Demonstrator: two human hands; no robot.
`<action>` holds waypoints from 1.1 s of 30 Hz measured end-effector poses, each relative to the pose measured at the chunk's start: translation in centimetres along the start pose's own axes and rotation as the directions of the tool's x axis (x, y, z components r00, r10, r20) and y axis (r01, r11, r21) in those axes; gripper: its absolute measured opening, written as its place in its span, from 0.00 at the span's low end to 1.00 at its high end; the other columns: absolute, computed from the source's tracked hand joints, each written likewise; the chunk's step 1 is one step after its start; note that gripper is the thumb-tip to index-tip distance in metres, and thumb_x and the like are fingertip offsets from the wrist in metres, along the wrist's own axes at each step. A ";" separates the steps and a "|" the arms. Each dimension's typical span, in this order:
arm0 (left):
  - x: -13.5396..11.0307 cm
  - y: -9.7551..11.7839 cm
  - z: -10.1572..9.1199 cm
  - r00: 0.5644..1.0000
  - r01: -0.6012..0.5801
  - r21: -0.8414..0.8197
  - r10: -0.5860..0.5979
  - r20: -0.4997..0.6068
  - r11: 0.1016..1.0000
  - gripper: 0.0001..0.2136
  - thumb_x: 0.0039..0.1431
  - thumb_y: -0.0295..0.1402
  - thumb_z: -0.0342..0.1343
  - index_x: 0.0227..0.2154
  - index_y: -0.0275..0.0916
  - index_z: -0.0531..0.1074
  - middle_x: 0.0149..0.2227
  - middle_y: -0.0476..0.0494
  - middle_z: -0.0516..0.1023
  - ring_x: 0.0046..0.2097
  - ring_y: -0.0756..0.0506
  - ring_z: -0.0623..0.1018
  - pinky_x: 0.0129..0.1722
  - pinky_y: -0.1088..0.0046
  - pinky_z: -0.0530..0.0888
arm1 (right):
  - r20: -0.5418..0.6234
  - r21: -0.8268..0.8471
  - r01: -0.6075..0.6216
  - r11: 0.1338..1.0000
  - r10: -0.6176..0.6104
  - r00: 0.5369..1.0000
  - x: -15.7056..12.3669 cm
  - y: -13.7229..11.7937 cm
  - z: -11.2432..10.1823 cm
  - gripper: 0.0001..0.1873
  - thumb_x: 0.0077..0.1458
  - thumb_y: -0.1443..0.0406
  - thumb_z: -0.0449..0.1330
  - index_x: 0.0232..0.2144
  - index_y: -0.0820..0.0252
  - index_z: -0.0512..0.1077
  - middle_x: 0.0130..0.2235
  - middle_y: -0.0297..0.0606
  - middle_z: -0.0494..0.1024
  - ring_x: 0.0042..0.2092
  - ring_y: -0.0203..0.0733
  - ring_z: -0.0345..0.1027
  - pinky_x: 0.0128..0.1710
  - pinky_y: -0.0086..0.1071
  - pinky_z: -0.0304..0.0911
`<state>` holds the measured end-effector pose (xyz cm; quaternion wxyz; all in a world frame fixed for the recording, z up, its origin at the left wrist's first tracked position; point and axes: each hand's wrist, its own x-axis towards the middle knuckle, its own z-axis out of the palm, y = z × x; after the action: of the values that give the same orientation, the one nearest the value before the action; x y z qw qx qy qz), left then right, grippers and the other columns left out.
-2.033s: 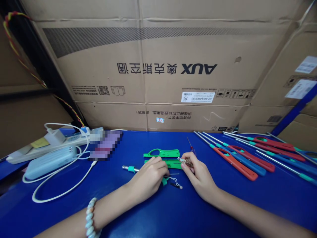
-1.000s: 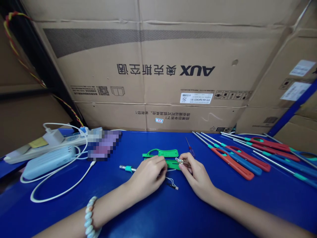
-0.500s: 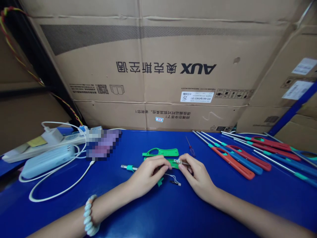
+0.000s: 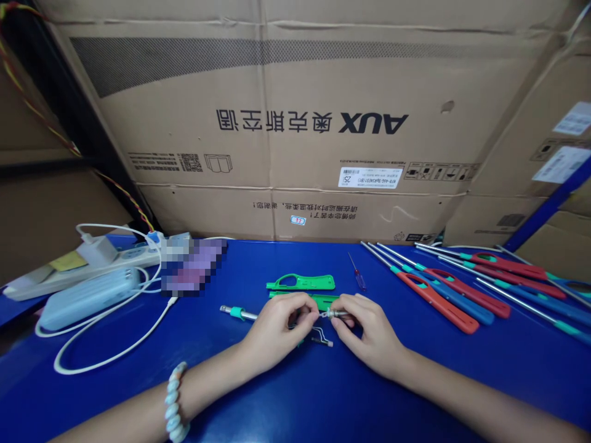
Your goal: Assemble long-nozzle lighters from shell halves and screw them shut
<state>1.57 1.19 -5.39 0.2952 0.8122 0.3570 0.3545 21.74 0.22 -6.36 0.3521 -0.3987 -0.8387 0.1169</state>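
My left hand [image 4: 282, 323] is closed in a pinch. What its fingertips hold is hidden, but they almost meet a small silvery-white lighter part [image 4: 331, 314]. That part sits between the thumb and fingers of my right hand [image 4: 372, 326]. Just behind the hands lie two green lighter casing halves, the far one [image 4: 314, 282] in full view and the near one [image 4: 325, 301] partly covered. A metal lighter tube [image 4: 226, 309] with a teal collar runs under my left hand. Between the hands, a small black igniter piece [image 4: 321, 340] with white wires rests on the table.
A purple-handled screwdriver [image 4: 360, 281] lies behind my right hand. Several long-nosed lighters, red [image 4: 438, 301] and blue, are spread at the right. At the left are a power strip [image 4: 133, 253], a light-blue power bank [image 4: 90, 297], white cables and a blurred phone. Cardboard [image 4: 295, 141] walls the back.
The small part in my right hand has turned and come down slightly towards me, its tip now at my left fingertips. The metal tube has shifted a little left.
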 end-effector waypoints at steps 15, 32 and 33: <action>-0.1 -0.2 0.0 1.000 -0.019 0.017 0.019 0.008 1.000 0.06 0.59 0.25 0.52 0.28 0.37 0.69 0.23 0.54 0.65 0.26 0.52 0.64 0.26 0.79 0.58 | 0.027 -0.014 0.035 0.999 -0.035 0.999 0.0 -0.1 0.0 0.05 0.58 0.69 0.53 0.30 0.60 0.67 0.23 0.28 0.62 0.26 0.35 0.57 0.30 0.31 0.50; 0.0 -0.1 -0.1 0.999 -0.039 0.049 0.038 0.020 0.998 0.07 0.61 0.27 0.49 0.28 0.37 0.69 0.24 0.52 0.65 0.26 0.51 0.64 0.26 0.77 0.58 | 0.026 -0.036 0.038 0.999 -0.037 0.999 0.1 -0.3 0.0 0.05 0.57 0.68 0.52 0.30 0.60 0.67 0.23 0.28 0.63 0.25 0.35 0.58 0.30 0.31 0.51; 0.0 -0.1 -0.1 0.999 -0.039 0.048 0.038 0.020 0.998 0.07 0.61 0.27 0.49 0.28 0.37 0.69 0.24 0.52 0.65 0.26 0.51 0.64 0.26 0.77 0.58 | 0.027 -0.039 0.037 0.999 -0.036 0.999 0.1 -0.3 0.0 0.05 0.57 0.69 0.52 0.30 0.60 0.67 0.23 0.29 0.63 0.25 0.35 0.58 0.30 0.31 0.51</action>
<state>1.47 1.27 -5.37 0.2717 0.8292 0.3470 0.3437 21.56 0.09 -6.16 0.3353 -0.3888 -0.8524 0.0992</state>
